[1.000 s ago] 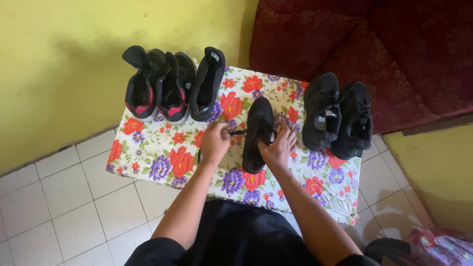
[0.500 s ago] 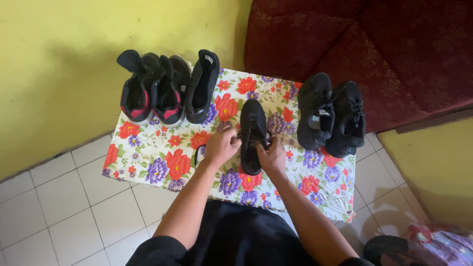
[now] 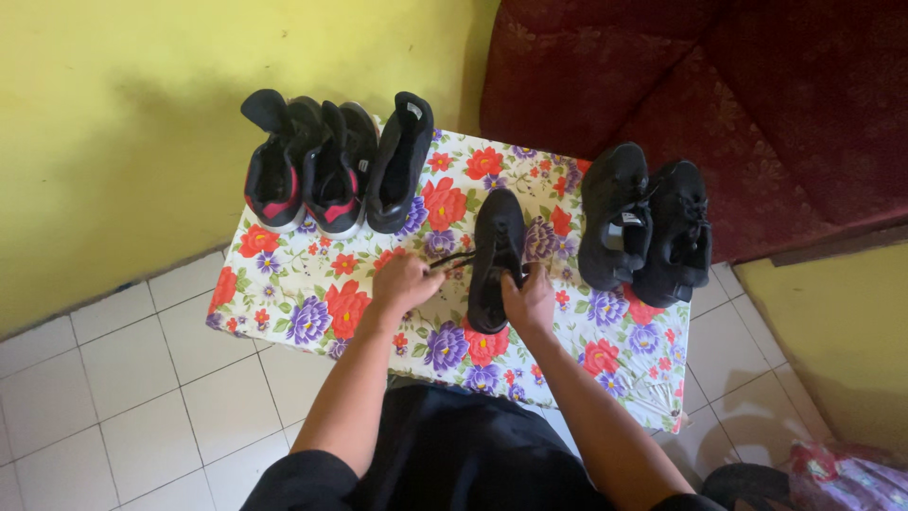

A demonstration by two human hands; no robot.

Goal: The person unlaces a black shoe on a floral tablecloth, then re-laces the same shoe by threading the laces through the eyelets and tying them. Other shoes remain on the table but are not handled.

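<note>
A black shoe [image 3: 494, 248] lies in the middle of a small table under a floral cloth [image 3: 312, 284], toe pointing away from me. My left hand [image 3: 405, 282] sits just left of the shoe and pinches a black lace [image 3: 451, 258] that stretches to its eyelets. My right hand [image 3: 530, 301] rests against the shoe's right side near the heel, fingers closed on the lace there.
A black and red pair of shoes [image 3: 303, 170] and a single black shoe [image 3: 400, 161] stand at the table's back left. A black pair [image 3: 646, 222] sits at the right. A dark red sofa [image 3: 681, 85] is behind, yellow wall left, white tiled floor [image 3: 123, 397] below.
My left hand has pulled leftward, away from the shoe, drawing the lace taut. My right hand has slid down toward the shoe's heel side.
</note>
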